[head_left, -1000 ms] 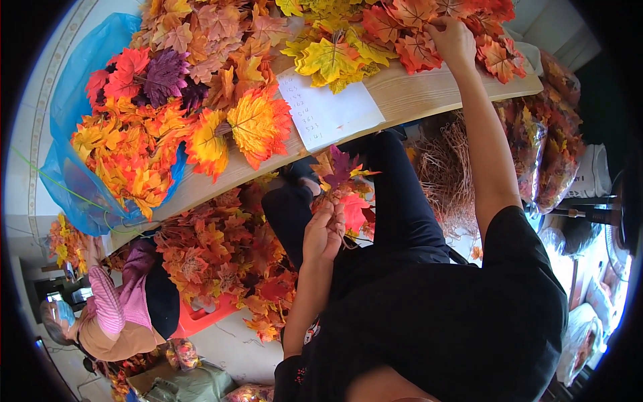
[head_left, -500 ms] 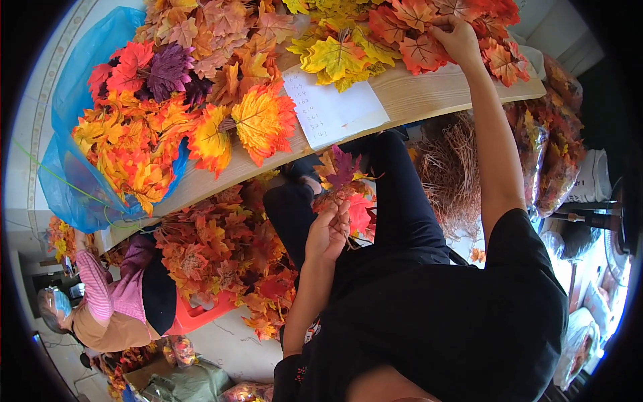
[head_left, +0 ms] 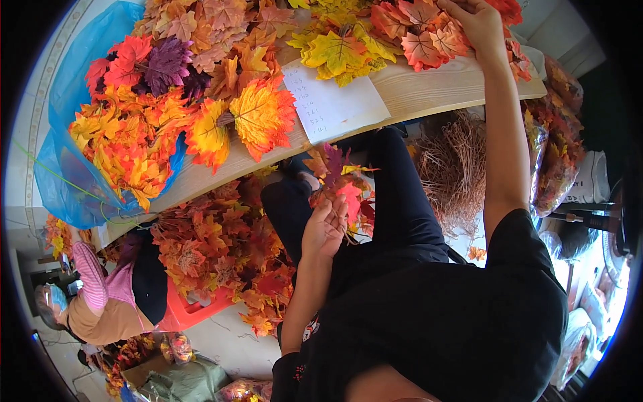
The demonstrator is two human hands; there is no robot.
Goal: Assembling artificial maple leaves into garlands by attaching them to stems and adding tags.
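Note:
My left hand (head_left: pixel 326 226) is over my lap, its fingers curled around the stems of a small spray of artificial maple leaves (head_left: pixel 349 195) in purple, red and orange. At the back right of the table my right hand (head_left: pixel 481 25) reaches into a pile of red-orange artificial leaves (head_left: pixel 423 48). Its fingers are bent and pinched at the leaves, partly cut off by the picture's upper edge. Just left of that pile are yellow-green leaves (head_left: pixel 335 53).
A handwritten paper sheet (head_left: pixel 338 107) lies on the wooden table (head_left: pixel 429 87). At left, a blue plastic bag (head_left: pixel 63 157) surrounds orange leaves. Below are a large leaf heap (head_left: pixel 207 241), brown twigs (head_left: pixel 452 167) and a red stool (head_left: pixel 194 311). Another person (head_left: pixel 107 301) sits at left.
My right hand has moved up and slightly right over the red-orange leaves, and those leaves have shifted. The spray in my left hand has turned, showing more of its red leaf.

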